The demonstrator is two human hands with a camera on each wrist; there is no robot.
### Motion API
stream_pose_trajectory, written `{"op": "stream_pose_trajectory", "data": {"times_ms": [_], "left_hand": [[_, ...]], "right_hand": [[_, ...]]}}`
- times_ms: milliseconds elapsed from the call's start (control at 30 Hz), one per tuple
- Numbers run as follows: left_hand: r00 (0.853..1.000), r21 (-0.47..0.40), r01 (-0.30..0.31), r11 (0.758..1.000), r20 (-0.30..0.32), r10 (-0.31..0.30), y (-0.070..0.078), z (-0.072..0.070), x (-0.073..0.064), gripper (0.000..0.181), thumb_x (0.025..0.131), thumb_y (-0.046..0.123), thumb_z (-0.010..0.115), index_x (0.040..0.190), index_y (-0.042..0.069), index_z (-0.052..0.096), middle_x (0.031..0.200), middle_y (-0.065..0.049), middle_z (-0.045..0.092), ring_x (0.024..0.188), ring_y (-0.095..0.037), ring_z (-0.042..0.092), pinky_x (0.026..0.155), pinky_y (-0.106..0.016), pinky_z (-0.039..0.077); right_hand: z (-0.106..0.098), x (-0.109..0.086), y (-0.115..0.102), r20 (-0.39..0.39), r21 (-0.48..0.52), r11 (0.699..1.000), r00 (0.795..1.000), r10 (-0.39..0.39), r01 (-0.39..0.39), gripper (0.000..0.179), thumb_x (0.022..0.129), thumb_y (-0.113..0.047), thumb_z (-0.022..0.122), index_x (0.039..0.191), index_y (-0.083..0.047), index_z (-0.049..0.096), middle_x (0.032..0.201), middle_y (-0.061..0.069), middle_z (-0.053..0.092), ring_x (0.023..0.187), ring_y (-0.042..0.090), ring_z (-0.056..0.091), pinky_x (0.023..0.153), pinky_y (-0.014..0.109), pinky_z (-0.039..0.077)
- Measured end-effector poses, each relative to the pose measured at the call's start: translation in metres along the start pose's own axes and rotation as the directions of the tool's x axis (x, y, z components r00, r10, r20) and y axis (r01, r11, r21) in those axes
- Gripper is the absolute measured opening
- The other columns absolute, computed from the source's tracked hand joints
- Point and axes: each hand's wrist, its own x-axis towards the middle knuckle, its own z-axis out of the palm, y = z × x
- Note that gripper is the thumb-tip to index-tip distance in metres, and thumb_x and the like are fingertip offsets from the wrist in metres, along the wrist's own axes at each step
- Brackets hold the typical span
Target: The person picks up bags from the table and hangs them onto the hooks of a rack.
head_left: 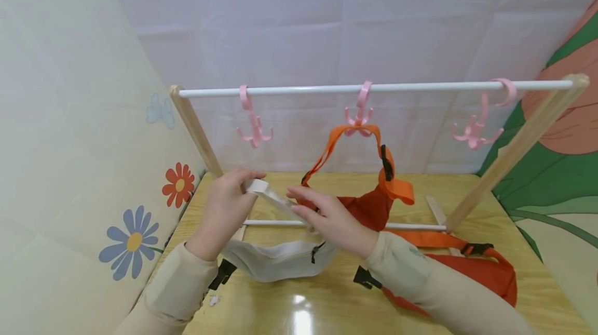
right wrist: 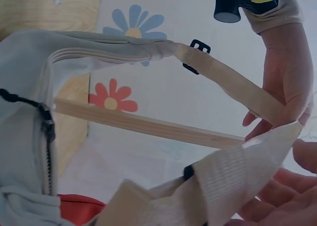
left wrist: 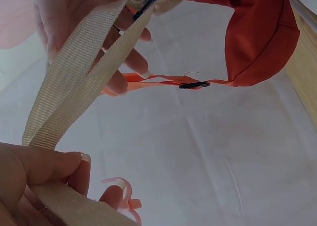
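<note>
A light grey waist bag (head_left: pixel 280 263) hangs in the air by its cream webbing strap (left wrist: pixel 69 77), above the table and in front of the rack. My left hand (head_left: pixel 226 205) pinches the strap at its upper end, thumb against fingers. Beside the strap's other stretch is my right hand (head_left: pixel 338 223), its fingers loosely extended; in the left wrist view they pass behind the webbing without curling round it. The bag's dark zipper pull (right wrist: pixel 47 124) shows in the right wrist view. Just behind my hands, a red waist bag (head_left: pixel 374 209) hangs by its orange strap from the middle pink hook (head_left: pixel 362 109).
A white rail (head_left: pixel 299 89) on wooden posts carries a left pink hook (head_left: pixel 254 127) and a right pink hook (head_left: pixel 474 132), both without bags. Another red waist bag (head_left: pixel 486 275) lies on the wooden table (head_left: pixel 261 311) at the right, partly behind my right forearm.
</note>
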Motion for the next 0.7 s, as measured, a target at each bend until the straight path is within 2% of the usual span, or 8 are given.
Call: {"op": "stream_pose_trajectory", "data": {"times_ms": [133,200,400,567,633,700], "left_hand": [[1.0,0.0,-0.003,1.0,-0.016,0.003,0.0,0.001,0.001,0.026,0.079,-0.012,0.062,0.1,-0.001,0.074,0.093,-0.012,0.07,0.063,-0.021,0.048,0.058,-0.03,0.04],[1.0,-0.006,-0.005,1.0,-0.024,0.004,0.001,0.001,0.002,0.024,0.08,-0.01,0.063,0.099,-0.001,0.074,0.09,-0.012,0.07,0.062,-0.02,0.048,0.058,-0.03,0.039],[0.999,-0.028,-0.01,1.0,-0.034,0.009,0.002,0.002,0.003,0.022,0.081,-0.01,0.064,0.099,-0.002,0.074,0.082,-0.01,0.068,0.058,-0.018,0.044,0.054,-0.028,0.037],[1.0,-0.047,0.005,0.999,-0.026,-0.006,0.003,0.002,0.005,0.024,0.081,-0.011,0.062,0.1,-0.002,0.073,0.084,-0.011,0.068,0.058,-0.018,0.044,0.055,-0.027,0.038],[1.0,-0.055,-0.004,0.998,-0.025,0.002,0.002,0.003,0.005,0.023,0.081,-0.011,0.063,0.099,-0.002,0.073,0.087,-0.011,0.069,0.059,-0.018,0.045,0.055,-0.027,0.038],[0.999,-0.065,-0.023,0.998,-0.028,0.021,0.002,0.003,0.005,0.022,0.08,-0.012,0.063,0.098,-0.003,0.073,0.09,-0.012,0.07,0.06,-0.018,0.046,0.055,-0.026,0.039]], "right_hand": [[-0.003,0.006,-0.007,0.025,-0.014,1.0,0.999,0.027,-0.026,0.044,0.099,-0.014,0.056,0.141,-0.001,0.048,0.125,0.014,0.061,0.095,0.024,0.061,0.066,0.029,0.054],[-0.005,0.009,-0.008,0.032,-0.029,0.999,0.999,0.028,-0.027,0.045,0.098,-0.013,0.058,0.14,0.001,0.048,0.121,0.014,0.062,0.1,0.025,0.06,0.072,0.03,0.053],[-0.007,0.018,-0.007,0.03,-0.043,0.998,0.998,0.05,-0.048,0.041,0.097,-0.012,0.06,0.135,0.002,0.054,0.108,0.009,0.063,0.097,0.021,0.059,0.084,0.035,0.051],[-0.01,0.026,-0.004,0.067,-0.027,0.999,0.997,0.045,-0.043,0.04,0.099,-0.011,0.056,0.135,0.005,0.052,0.124,0.019,0.06,0.111,0.028,0.059,0.093,0.04,0.049],[-0.012,0.029,-0.003,0.101,0.002,0.999,0.993,0.053,-0.054,0.04,0.1,-0.011,0.054,0.137,0.004,0.05,0.133,0.021,0.056,0.118,0.029,0.056,0.097,0.04,0.047],[-0.014,0.032,-0.003,0.129,0.037,0.996,0.989,0.078,-0.083,0.039,0.101,-0.011,0.052,0.138,0.004,0.05,0.134,0.019,0.056,0.117,0.027,0.056,0.095,0.038,0.048]]}}
